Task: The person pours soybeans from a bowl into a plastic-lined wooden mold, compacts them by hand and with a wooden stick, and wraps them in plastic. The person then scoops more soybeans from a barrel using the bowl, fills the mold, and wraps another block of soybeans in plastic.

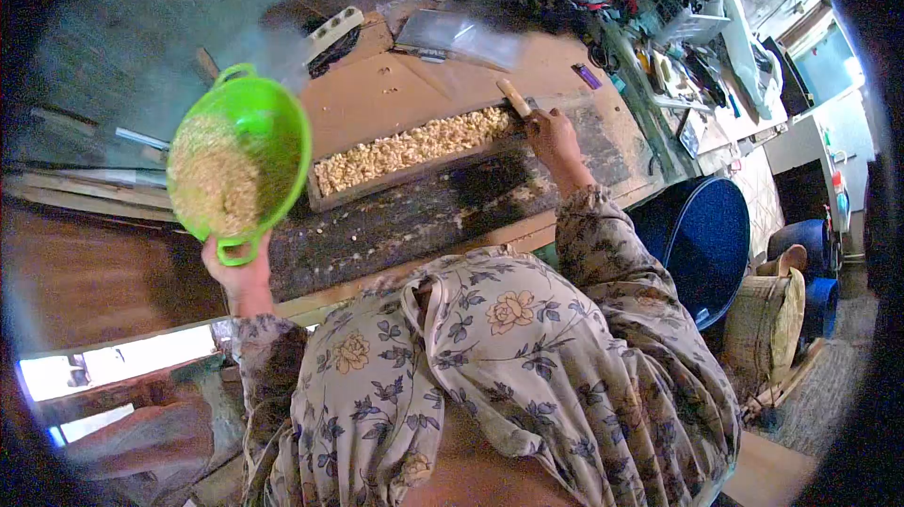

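Note:
A bright green plastic basin (299, 144) with two loop handles is tilted in the air at the left, with pale crumbly grains (218, 177) in its lower side. My left hand (240, 267) grips its near handle. On the workbench lies a long shallow wooden mould (377, 188), filled with puffed, light-coloured pieces (414, 144). At the mould's right end my right hand (553, 137) is closed on the lower end of a short pale wooden stick (513, 97). Part of that grip is hidden by my fingers.
Behind the mould are a plastic-wrapped packet (457, 39), a power strip (335, 29) and a purple lighter (587, 76). Tools and bags clutter the shelf (673, 74) at the right. A blue barrel (702, 248) stands by my right elbow. Loose bits lie on the dark board (377, 241).

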Action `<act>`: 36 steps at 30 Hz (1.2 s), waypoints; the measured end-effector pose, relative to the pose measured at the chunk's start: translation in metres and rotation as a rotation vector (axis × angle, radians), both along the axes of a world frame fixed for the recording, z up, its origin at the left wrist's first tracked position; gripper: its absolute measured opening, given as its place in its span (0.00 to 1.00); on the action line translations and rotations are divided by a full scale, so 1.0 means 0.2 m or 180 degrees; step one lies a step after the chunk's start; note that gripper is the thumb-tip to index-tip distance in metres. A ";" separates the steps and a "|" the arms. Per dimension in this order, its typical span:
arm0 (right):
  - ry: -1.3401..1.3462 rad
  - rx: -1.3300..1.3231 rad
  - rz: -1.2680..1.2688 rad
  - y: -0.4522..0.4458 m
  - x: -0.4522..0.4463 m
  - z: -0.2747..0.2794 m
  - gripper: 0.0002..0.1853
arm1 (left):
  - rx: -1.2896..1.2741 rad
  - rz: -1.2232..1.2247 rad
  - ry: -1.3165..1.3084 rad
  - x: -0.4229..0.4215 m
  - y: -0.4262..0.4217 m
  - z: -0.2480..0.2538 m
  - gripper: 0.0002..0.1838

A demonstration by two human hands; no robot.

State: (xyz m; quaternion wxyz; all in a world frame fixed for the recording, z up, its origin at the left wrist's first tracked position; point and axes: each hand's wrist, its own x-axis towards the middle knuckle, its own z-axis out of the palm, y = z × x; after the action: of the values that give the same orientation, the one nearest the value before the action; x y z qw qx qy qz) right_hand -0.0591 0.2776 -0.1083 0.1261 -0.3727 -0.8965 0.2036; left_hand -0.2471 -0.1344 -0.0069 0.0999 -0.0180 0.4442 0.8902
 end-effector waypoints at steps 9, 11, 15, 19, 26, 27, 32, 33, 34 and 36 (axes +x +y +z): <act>0.0232 0.0075 -0.0247 0.03 -0.01 -0.05 0.12 | 0.0153 -0.0871 -0.0211 0.09 0.24 -0.14 0.26; 0.0302 0.0122 -0.0231 0.04 -0.01 -0.06 0.12 | 0.0079 -0.0894 -0.0355 0.12 0.28 -0.13 0.26; 0.0395 0.0072 -0.0168 0.04 -0.01 -0.02 0.13 | 0.0223 -0.1165 -0.0473 0.15 0.30 -0.07 0.25; 0.0643 0.0491 -0.0364 0.06 -0.01 -0.02 0.17 | -0.0264 -0.1152 -0.0255 0.18 0.30 -0.02 0.23; 0.2035 0.0432 0.0649 -0.19 -0.16 0.57 0.08 | -0.1037 -0.1429 -0.0035 0.01 0.42 -0.10 0.21; 0.1864 0.0227 0.0903 -0.28 -0.22 0.62 0.08 | -0.0825 -0.1589 -0.0277 -0.01 0.40 -0.10 0.21; 0.0809 -0.0141 0.1684 -0.46 -0.48 0.47 0.09 | -0.1041 -0.1851 0.0717 0.02 0.46 -0.18 0.27; 0.0859 0.0093 0.1930 -0.45 -0.52 0.41 0.10 | -0.1208 -0.1828 0.0921 0.03 0.47 -0.15 0.29; 0.0911 0.0324 0.2176 -0.50 -0.57 0.37 0.12 | -0.1179 -0.1878 0.1146 0.07 0.46 0.00 0.32; 0.0975 0.0143 0.1848 -0.50 -0.65 0.10 0.13 | -0.1170 -0.1789 0.1599 0.12 0.50 0.06 0.38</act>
State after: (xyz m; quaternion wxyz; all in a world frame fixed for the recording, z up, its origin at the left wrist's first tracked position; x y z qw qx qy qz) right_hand -0.1897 0.1773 -0.0887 0.2044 -0.0636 -0.9402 0.2649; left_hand -0.2224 -0.0345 0.0044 0.2226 0.3040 0.5939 0.7109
